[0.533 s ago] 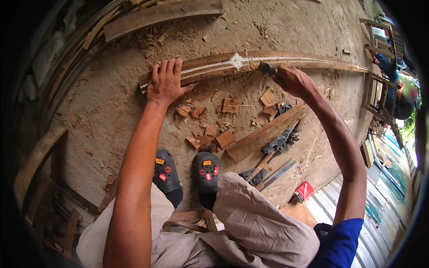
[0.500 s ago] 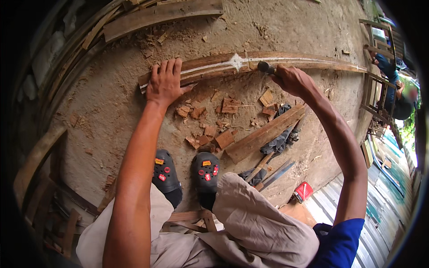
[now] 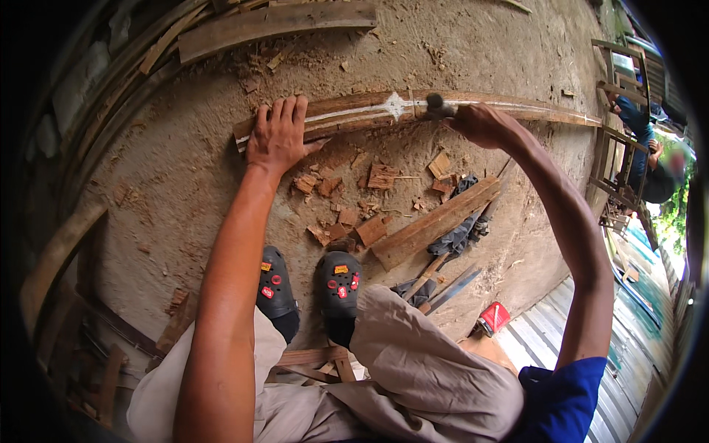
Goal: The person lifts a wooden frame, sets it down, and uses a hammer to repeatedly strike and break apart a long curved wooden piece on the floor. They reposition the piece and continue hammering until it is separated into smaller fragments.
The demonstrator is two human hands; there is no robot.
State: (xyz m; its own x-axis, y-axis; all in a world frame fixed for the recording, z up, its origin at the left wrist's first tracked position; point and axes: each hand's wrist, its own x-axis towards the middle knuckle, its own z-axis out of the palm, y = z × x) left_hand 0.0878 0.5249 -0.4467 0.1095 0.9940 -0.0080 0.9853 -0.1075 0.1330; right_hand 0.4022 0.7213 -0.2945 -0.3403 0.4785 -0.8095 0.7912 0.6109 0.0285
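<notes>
A long, dark wooden plank lies across the ground in front of me, with white lines along it and a white four-pointed star near its middle. My left hand is closed over its left end, fingers across the far edge and thumb along the near side. In my right hand is a hammer, its dark head blurred over the plank just right of the star. The fist hides most of the hammer's handle. Whether the head touches the wood I cannot tell.
Several wood chunks and a thick board lie between my clogs and the plank. Near the board are dark cloth, a blade and a red container. Stacked timber lines the far left. Another person sits at right.
The hammer head has moved up slightly in the picture and now blurs over the plank. My left hand keeps its place on the plank's end; the whole view has shifted a little.
</notes>
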